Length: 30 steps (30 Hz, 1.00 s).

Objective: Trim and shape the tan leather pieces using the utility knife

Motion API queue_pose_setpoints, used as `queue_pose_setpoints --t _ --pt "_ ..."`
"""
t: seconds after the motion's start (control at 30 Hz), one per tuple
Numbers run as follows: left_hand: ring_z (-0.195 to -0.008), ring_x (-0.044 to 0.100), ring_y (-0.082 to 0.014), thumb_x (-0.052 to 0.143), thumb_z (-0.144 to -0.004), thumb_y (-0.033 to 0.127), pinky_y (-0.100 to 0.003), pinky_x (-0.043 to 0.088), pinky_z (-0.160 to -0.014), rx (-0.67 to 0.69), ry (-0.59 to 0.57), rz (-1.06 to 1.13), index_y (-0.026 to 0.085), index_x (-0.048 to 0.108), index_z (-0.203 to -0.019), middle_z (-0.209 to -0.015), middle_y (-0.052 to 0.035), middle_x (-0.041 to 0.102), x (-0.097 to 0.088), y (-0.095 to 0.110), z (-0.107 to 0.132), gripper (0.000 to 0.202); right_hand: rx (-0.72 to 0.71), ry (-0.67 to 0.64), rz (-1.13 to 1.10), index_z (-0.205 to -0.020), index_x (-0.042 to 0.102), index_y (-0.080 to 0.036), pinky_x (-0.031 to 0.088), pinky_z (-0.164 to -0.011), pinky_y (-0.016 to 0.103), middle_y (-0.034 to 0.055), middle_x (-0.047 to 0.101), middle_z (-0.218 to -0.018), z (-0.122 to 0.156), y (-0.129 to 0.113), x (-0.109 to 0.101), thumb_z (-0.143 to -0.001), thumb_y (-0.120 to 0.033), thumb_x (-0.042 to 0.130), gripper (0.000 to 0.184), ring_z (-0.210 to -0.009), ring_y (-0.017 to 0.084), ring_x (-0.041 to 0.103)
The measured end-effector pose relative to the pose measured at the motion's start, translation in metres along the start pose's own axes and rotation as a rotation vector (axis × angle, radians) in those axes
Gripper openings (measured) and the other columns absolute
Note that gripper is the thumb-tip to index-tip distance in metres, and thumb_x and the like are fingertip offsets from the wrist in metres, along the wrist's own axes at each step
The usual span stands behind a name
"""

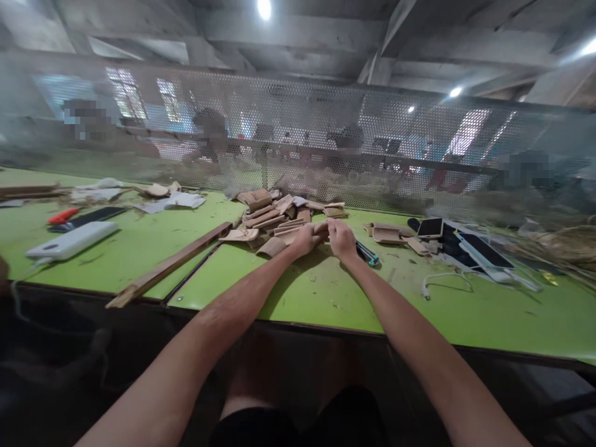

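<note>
While your left hand [305, 241] and right hand [342, 239] pinch brown piece [321, 227], curved pieces [263, 217] lie heaped beside left hand on green tabletop [326, 298], teal-edged tool [367, 253] near right.

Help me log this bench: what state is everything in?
Left hand: closed on a curved piece
Right hand: closed on the same piece
Brown pieces: loosely heaped
Wooden strip: lying, end overhanging the table
White device: lying flat
Teal-trimmed tool: lying down
Blue-edged phone: face up, screen dark
</note>
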<state>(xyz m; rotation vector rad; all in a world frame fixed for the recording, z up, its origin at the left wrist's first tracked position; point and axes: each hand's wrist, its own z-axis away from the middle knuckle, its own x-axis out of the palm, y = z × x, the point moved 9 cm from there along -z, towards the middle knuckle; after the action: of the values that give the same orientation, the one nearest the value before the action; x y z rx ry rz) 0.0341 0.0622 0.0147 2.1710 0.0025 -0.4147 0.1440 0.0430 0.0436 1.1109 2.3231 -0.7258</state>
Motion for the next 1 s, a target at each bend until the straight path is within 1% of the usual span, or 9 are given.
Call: queue_pose_setpoints --t 0.07,0.1,0.23,0.37,0.43,0.63,0.83,0.9,1.0 --pt "-0.065 0.048 -0.0122 0.061 -0.071 0.035 -0.024 0.040 -0.061 0.001 0.003 -0.014 0.014 0.058 -0.073 -0.069 0.0000 0.057 -0.001 0.000 0.000 0.021 0.052 0.005 0.016 -0.104 0.072 -0.018 0.045 -0.086 0.038 0.0135 0.072 -0.099 0.001 0.005 0.001 -0.106 -0.039 0.028 0.049 -0.092 0.026 0.061" --pt "-0.065 0.046 -0.0119 0.060 -0.070 0.034 -0.024 0.039 -0.061 0.004 0.007 -0.029 0.015 0.056 -0.071 -0.068 0.0005 0.056 -0.001 0.001 0.000 0.020 0.042 0.011 0.025 -0.104 0.072 -0.018 0.045 -0.086 0.038 0.0136 0.072 -0.099 0.001 0.002 0.000 -0.106 -0.040 0.029 0.049 -0.092 0.027 0.061" --pt "-0.064 0.040 -0.0114 0.059 -0.068 0.033 -0.024 0.036 -0.060 0.009 0.027 -0.074 0.017 0.049 -0.065 -0.063 0.0023 0.049 -0.004 0.000 -0.001 0.020 -0.071 0.041 0.016 -0.109 0.071 -0.019 0.044 -0.091 0.039 0.0131 0.071 -0.103 0.003 -0.014 -0.003 -0.106 -0.041 0.028 0.049 -0.098 0.027 0.060" --pt "-0.067 0.042 -0.0128 0.061 -0.070 0.039 -0.025 0.037 -0.063 -0.020 0.049 -0.094 0.016 0.055 -0.069 -0.067 0.0012 0.052 -0.005 -0.004 -0.001 0.024 0.018 0.037 0.001 -0.107 0.072 -0.017 0.045 -0.088 0.038 0.0134 0.070 -0.098 0.000 0.000 -0.001 -0.107 -0.039 0.024 0.052 -0.094 0.026 0.060" --pt "-0.067 0.043 -0.0131 0.060 -0.070 0.037 -0.024 0.038 -0.064 -0.026 0.044 -0.100 0.015 0.056 -0.070 -0.067 0.0011 0.053 -0.005 -0.004 -0.001 0.023 0.041 0.027 0.014 -0.106 0.072 -0.017 0.045 -0.087 0.039 0.0134 0.070 -0.097 0.000 0.004 0.000 -0.106 -0.039 0.025 0.052 -0.092 0.026 0.060" --pt "-0.066 0.045 -0.0124 0.055 -0.060 0.016 -0.024 0.038 -0.064 -0.009 0.051 -0.131 0.015 0.052 -0.063 -0.066 0.0014 0.057 -0.008 0.003 -0.001 0.004 -0.151 0.002 -0.019 -0.122 0.070 -0.020 0.045 -0.097 0.041 0.0125 0.068 -0.111 0.004 -0.030 -0.004 -0.106 -0.038 0.033 0.044 -0.105 0.028 0.056" --pt "-0.066 0.046 -0.0127 0.055 -0.063 0.016 -0.024 0.037 -0.062 0.003 0.113 -0.113 0.015 0.054 -0.064 -0.066 0.0002 0.059 -0.009 0.005 -0.003 0.002 -0.190 -0.020 -0.049 -0.120 0.072 -0.019 0.045 -0.099 0.040 0.0123 0.067 -0.111 0.005 -0.040 -0.005 -0.106 -0.037 0.035 0.043 -0.107 0.027 0.056" --pt "-0.063 0.043 -0.0118 0.054 -0.063 0.017 -0.024 0.035 -0.060 0.016 0.100 -0.082 0.016 0.051 -0.061 -0.062 0.0014 0.054 -0.007 0.005 -0.001 0.004 -0.146 -0.030 -0.022 -0.118 0.072 -0.018 0.044 -0.098 0.039 0.0127 0.067 -0.110 0.005 -0.034 -0.004 -0.105 -0.035 0.038 0.041 -0.106 0.027 0.056" --pt "-0.058 0.038 -0.0107 0.053 -0.068 0.021 -0.024 0.033 -0.057 0.026 0.028 -0.016 0.018 0.048 -0.061 -0.057 0.0037 0.046 0.000 0.005 0.000 0.009 0.028 -0.036 0.064 -0.114 0.073 -0.015 0.044 -0.095 0.039 0.0140 0.068 -0.106 0.004 -0.019 -0.007 -0.105 -0.031 0.038 0.040 -0.102 0.027 0.057"
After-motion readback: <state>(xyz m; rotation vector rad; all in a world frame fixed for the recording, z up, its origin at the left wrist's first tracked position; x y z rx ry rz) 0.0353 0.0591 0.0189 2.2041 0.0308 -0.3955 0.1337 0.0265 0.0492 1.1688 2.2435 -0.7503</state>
